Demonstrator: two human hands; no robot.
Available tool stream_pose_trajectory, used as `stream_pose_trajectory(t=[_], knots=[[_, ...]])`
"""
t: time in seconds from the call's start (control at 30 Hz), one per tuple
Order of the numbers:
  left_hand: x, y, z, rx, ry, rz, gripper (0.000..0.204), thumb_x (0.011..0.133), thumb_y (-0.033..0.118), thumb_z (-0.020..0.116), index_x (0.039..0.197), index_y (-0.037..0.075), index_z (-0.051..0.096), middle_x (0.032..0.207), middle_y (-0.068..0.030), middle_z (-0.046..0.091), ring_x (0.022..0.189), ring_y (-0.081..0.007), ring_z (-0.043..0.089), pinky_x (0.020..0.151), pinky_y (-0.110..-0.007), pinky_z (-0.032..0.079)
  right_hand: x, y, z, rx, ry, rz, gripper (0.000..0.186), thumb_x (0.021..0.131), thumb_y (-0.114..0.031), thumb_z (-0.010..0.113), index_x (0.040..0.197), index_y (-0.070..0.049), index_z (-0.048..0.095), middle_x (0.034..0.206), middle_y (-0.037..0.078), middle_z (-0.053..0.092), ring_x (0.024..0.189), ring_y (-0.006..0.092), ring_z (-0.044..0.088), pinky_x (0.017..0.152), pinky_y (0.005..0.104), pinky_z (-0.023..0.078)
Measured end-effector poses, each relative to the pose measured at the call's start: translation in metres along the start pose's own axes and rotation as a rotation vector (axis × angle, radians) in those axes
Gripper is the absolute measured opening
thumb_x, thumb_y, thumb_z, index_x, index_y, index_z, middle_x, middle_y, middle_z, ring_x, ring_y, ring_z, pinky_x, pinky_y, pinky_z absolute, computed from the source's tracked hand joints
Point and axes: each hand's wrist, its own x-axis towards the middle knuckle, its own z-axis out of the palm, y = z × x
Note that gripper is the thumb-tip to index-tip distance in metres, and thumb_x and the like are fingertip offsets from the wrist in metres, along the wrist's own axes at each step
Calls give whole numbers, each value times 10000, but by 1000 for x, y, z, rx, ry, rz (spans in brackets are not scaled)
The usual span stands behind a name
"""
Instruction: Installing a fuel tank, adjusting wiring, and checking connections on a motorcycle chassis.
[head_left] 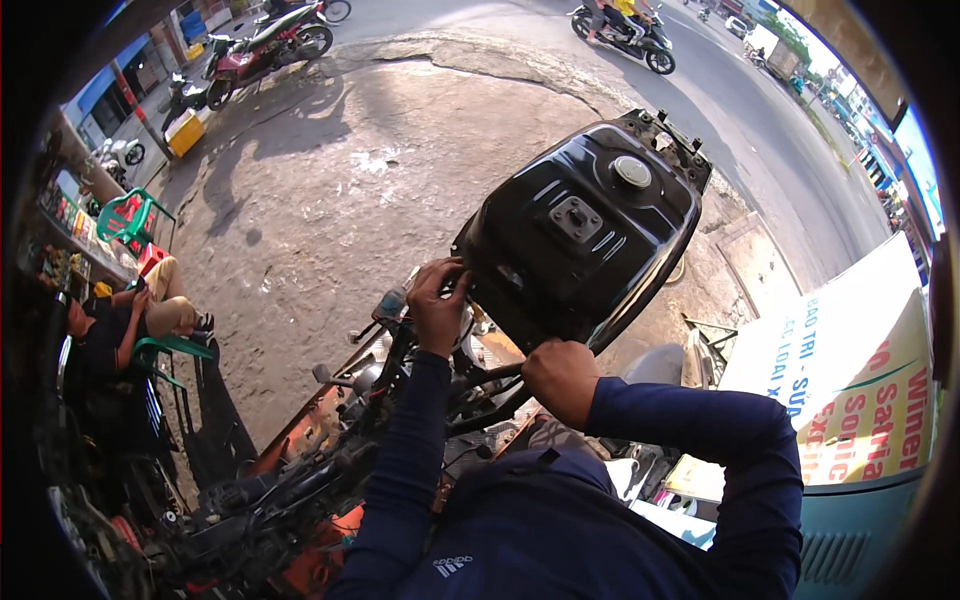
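Observation:
A black metal fuel tank (545,255) with a round silver cap (632,172) and a square bolted plate (576,217) sits on a stripped motorcycle frame (480,395). At the tank's left near corner is my left hand (438,302), fingers curled in toward the thumb. Whatever lies between those fingertips is too small to make out. My right hand (562,378) is closed in a fist around a black frame tube, just below the tank's near edge. Its fingertips are hidden underneath.
To the left, a person (110,325) sits on a green plastic chair (170,348). A red motorcycle (265,55) and a yellow box (184,132) stand farther off. On the right is a white sign board (865,375). A motorbike (640,42) with riders is on the road ahead.

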Motion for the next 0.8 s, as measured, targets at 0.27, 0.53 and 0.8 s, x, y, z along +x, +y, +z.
stream_pose_trajectory(t=[0.27,0.53,0.8], knots=[[-8,-11,8,-98,46,-203,164,797,-6,654,957,10,682,894,-134,691,823,-243,682,748,-336,523,126,33,-46,22,416,-310,75,723,-113,625,705,-76,687,725,142,657,687,333,660,600,426,523],[-6,-3,9,-298,127,-392,503,809,17,717,1265,22,506,942,-118,719,862,-149,692,749,-282,536,191,36,-55,-282,220,-403,119,740,-179,657,731,-70,703,754,135,681,728,327,680,623,414,536],[-9,1,3,110,322,-144,501,733,57,769,1182,4,555,1035,-160,649,972,-271,648,830,-353,508,190,29,-53,-425,115,-527,135,802,-163,599,771,-69,691,795,120,694,766,309,691,648,400,540]])
